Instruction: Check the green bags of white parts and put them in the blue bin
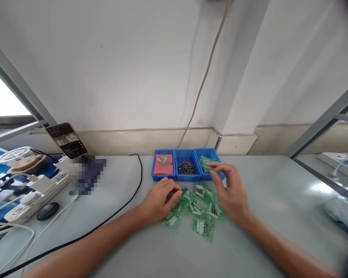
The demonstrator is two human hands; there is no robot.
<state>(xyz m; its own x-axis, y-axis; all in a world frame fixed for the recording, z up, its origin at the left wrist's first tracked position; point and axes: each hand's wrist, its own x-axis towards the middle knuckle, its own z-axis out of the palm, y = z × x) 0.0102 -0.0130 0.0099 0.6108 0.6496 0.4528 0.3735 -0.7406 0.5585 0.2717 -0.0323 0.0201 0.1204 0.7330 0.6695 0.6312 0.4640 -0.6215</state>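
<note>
My right hand [232, 190] reaches over the right blue bin [219, 157]. Its thumb and index finger close on a small green plastic bag [208, 168] at the bin's front. My left hand [160, 200] rests on the table with curled fingers, thumb near the fingertips; whatever it holds, if anything, is hidden. Between my hands lie several green plastic bags [203, 227] with screws and white plugs inside, some touching or overlapping. The middle blue bin [188, 178] contains many loose dark screws [186, 168]. In the left blue bin [163, 178], a few pale pieces [163, 159] lie over a red surface.
A black cable [116, 217] crosses the grey table left of my arm. Farther left are a black mouse [48, 211], a propped phone [67, 140] and a power strip [31, 202] with plugs. Behind the bins rises a wall [139, 77] with a hanging cable [204, 79].
</note>
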